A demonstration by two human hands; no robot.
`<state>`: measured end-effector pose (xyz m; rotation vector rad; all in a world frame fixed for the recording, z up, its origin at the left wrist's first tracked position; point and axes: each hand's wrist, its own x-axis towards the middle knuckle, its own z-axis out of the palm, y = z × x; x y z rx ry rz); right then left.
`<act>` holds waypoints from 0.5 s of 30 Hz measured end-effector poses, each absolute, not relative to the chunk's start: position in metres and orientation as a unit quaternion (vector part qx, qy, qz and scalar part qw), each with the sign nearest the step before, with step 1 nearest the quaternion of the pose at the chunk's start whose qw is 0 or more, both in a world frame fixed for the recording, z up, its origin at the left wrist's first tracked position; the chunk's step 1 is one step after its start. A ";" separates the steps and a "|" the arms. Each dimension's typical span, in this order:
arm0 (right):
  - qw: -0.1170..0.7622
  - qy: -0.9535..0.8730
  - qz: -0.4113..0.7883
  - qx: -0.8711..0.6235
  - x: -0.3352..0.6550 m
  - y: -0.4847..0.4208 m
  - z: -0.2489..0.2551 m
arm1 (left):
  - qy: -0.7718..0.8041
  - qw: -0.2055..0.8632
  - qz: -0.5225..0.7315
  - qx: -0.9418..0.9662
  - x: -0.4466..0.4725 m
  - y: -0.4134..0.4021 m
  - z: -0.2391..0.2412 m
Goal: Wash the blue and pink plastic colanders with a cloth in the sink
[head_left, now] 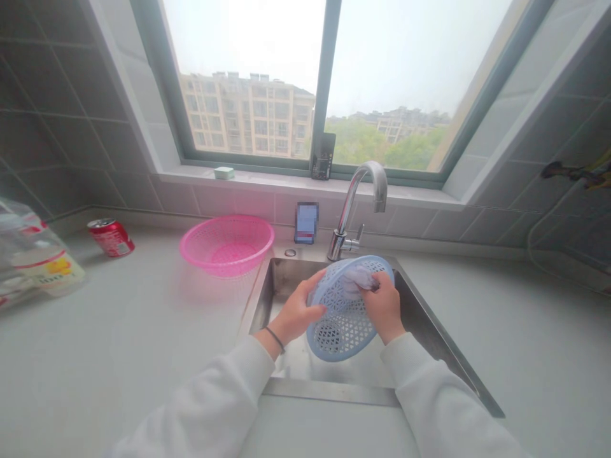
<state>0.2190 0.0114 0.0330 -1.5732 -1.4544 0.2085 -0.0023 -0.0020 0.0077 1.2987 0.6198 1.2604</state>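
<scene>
A light blue plastic colander [346, 343] is held tilted above the steel sink [329, 389], its perforated inside facing me. My left hand [298, 312] grips its left rim, the thumb lying over the edge and the other fingers hidden behind. In my right hand [384, 308] is a bunched whitish cloth [356, 278], pressed against the upper inside of the colander. The chrome faucet [353, 197] rises just behind the colander, and no water shows at its spout.
On the left counter stand a pink plastic basket [229, 267], a red can [111, 238] and a clear plastic bottle [48, 257]. A phone [305, 222] leans against the wall behind the sink. A green block [224, 172] and a dark box [323, 156] sit on the windowsill.
</scene>
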 end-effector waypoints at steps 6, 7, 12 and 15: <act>0.400 -0.711 0.190 -0.546 0.194 -0.002 0.033 | 0.310 0.547 0.521 0.577 0.000 -0.005 0.004; 0.361 -0.738 0.212 -0.530 0.190 -0.005 0.031 | 0.317 0.542 0.524 0.576 0.000 -0.005 0.004; 0.215 -0.788 0.250 -0.521 0.184 -0.005 0.019 | 0.323 0.547 0.542 0.550 0.000 -0.003 0.008; 0.215 -0.748 0.216 -0.589 0.196 0.005 0.015 | 0.318 0.554 0.557 0.531 -0.002 0.000 0.012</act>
